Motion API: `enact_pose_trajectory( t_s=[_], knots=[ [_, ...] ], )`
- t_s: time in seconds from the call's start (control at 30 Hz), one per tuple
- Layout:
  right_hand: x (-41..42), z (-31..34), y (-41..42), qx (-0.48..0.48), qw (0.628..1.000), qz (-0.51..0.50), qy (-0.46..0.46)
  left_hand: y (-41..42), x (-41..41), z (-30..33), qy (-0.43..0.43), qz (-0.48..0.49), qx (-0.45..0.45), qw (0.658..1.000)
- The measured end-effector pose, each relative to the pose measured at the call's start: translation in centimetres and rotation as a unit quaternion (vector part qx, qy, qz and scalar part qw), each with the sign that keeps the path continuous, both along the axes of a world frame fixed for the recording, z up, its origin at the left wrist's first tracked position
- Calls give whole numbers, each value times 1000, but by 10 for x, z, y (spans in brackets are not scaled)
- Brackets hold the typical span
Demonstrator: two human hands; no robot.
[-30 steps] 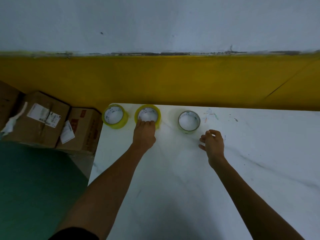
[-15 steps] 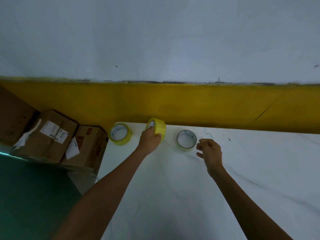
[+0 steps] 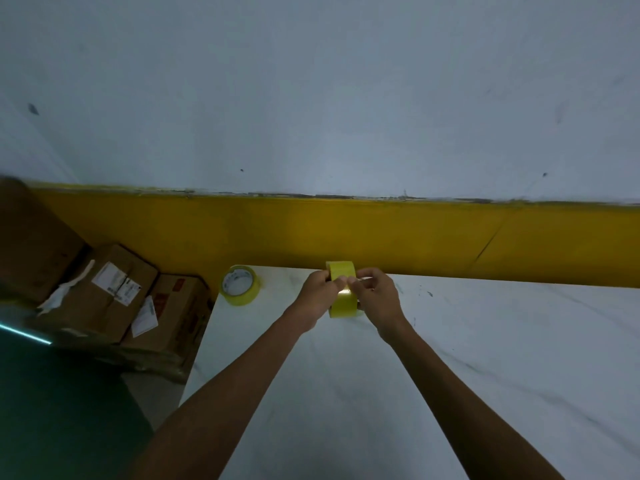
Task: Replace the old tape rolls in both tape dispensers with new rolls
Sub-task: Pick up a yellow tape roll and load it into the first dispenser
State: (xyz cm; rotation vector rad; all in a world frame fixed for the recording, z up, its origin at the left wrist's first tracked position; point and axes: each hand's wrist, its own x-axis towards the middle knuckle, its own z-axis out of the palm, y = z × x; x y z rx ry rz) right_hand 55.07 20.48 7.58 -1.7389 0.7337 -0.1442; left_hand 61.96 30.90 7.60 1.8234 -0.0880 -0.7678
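A yellow tape roll [image 3: 342,299] is held on edge above the white table [image 3: 485,358], its outer face toward me. My left hand [image 3: 317,292] grips its left side and my right hand [image 3: 375,296] grips its right side, thumbs meeting on the face. A second yellow tape roll [image 3: 240,285] lies flat at the table's far left corner. The thinner third roll is hidden behind my right hand. No tape dispenser is in view.
Several cardboard boxes [image 3: 114,292] with labels are stacked on the floor left of the table. A yellow wall band [image 3: 450,237] runs just behind the table's far edge. Green floor [image 3: 52,410] lies at the lower left.
My left hand lifted the middle yellow roll off the table and turned it on edge. My right hand moved left and took hold of it too. The view tilted upward.
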Motion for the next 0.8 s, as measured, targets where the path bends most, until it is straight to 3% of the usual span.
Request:
enact_pose_trajectory(
  t_s=[0.8],
  knots=[
    [-85, 29, -19, 33, 996, 48, -68, -4, -100, 39, -40, 18, -26, 999]
  ],
)
